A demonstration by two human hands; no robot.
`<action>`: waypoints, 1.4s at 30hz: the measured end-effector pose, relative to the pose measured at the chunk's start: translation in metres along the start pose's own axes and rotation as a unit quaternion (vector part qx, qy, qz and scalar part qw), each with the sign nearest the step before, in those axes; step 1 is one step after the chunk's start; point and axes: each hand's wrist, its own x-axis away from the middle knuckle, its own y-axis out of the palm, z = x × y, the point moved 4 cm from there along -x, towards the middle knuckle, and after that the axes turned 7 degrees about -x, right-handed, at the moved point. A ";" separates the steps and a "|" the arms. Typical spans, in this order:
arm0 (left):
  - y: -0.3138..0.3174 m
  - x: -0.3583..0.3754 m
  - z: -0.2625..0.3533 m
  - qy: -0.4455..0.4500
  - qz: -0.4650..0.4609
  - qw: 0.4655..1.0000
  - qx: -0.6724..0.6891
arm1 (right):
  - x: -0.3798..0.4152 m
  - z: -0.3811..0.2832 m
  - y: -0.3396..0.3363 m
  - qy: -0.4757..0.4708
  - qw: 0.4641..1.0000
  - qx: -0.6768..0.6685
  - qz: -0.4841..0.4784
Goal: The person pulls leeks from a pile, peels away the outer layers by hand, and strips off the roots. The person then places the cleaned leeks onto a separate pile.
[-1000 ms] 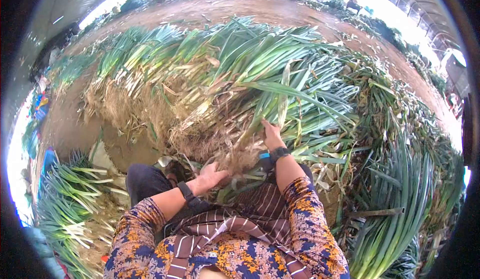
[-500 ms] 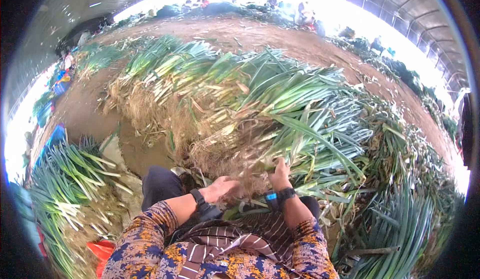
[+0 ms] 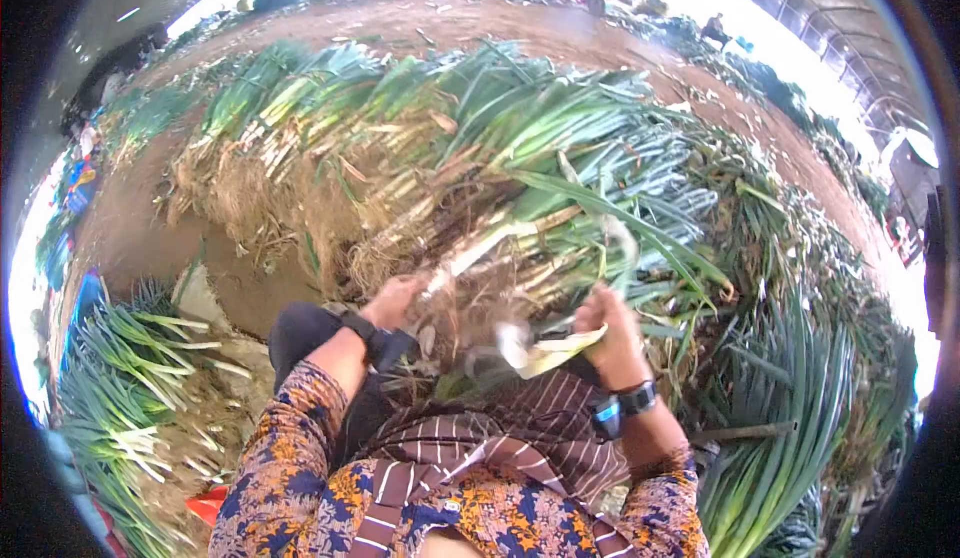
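Observation:
My left hand is closed around the root end of a leek, whose white stalk slants up to the right over the pile. To the right, above my lap, my right hand is clenched on a peeled leek leaf, a pale strip that hangs left from the fist and is blurred by motion. Beneath and between my hands lie brown stringy roots and soil-covered stalks, partly smeared. A long row of leeks spreads in front of me, roots toward me and green tops away.
Cleaned leeks with white stalks lie at my left. Another bundle of green leaves is at my right, beside a heap of leaf scraps. Bare brown ground runs behind the row. A seated person is far off.
My left hand has moved left and up to the root end of a leek. My right hand has swung right, with a pale leaf strip trailing from it. The view has shifted slightly.

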 end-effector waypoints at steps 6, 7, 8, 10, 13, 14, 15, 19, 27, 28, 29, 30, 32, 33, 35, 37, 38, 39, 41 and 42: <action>-0.003 0.015 0.028 -0.098 -0.024 0.993 -0.054 | -0.061 -0.152 -0.092 -0.314 0.893 0.275 0.169; -0.003 0.008 0.017 -0.082 -0.029 0.994 -0.070 | -0.083 -0.181 -0.124 -0.272 0.842 0.407 0.229; -0.004 0.000 0.006 -0.066 -0.034 0.994 -0.085 | -0.125 -0.203 -0.181 -0.436 0.611 0.562 0.347; -0.010 -0.015 -0.021 0.009 -0.041 0.997 -0.062 | -0.107 -0.177 -0.114 -0.449 0.458 0.678 0.359; 0.007 0.016 -0.002 -0.087 -0.010 0.994 0.064 | -0.150 -0.082 -0.068 -0.263 0.734 0.626 0.004; 0.014 0.027 0.007 -0.089 -0.041 0.983 0.154 | -0.158 -0.036 -0.047 -0.138 0.798 0.580 -0.085; 0.019 0.030 0.012 -0.087 -0.072 0.964 0.242 | -0.157 -0.003 -0.029 -0.051 0.866 0.491 -0.076; 0.035 0.036 0.000 -0.093 -0.135 0.883 0.440 | -0.187 0.095 0.004 0.141 0.986 0.084 -0.030; 0.046 0.064 -0.005 -0.024 -0.273 0.858 0.434 | -0.202 0.141 0.025 0.015 0.988 -0.146 0.047; 0.046 0.061 -0.014 -0.084 -0.259 0.840 0.468 | -0.198 0.136 0.024 0.005 0.989 -0.135 0.057; 0.049 0.059 -0.018 -0.094 -0.274 0.834 0.470 | -0.205 0.134 0.009 -0.003 0.995 -0.094 -0.021; 0.050 0.058 -0.022 -0.105 -0.289 0.827 0.470 | -0.221 0.138 -0.008 -0.017 0.997 -0.057 -0.052; 0.052 0.057 -0.023 -0.158 -0.276 0.833 0.452 | -0.266 0.155 -0.045 -0.136 0.979 0.139 -0.066; 0.052 0.059 -0.019 -0.193 -0.250 0.844 0.434 | -0.287 0.164 -0.068 -0.201 0.951 0.229 -0.050; 0.053 0.067 -0.009 -0.261 -0.193 0.858 0.398 | -0.258 0.148 -0.059 -0.135 0.969 0.192 -0.075; 0.059 0.072 0.003 -0.221 -0.193 0.873 0.389 | -0.253 0.151 -0.054 -0.008 0.993 0.018 -0.120; 0.060 0.073 0.005 -0.215 -0.207 0.869 0.394 | -0.261 0.159 -0.056 0.088 0.980 -0.134 -0.122; 0.063 0.077 0.013 -0.209 -0.221 0.865 0.400 | -0.255 0.155 -0.049 0.097 0.985 -0.102 -0.104; 0.069 0.081 0.022 -0.183 -0.251 0.861 0.404 | -0.245 0.148 -0.044 0.113 0.991 -0.036 -0.068; 0.070 0.079 0.019 -0.185 -0.285 0.839 0.424 | -0.241 0.149 -0.042 0.114 0.986 -0.079 -0.091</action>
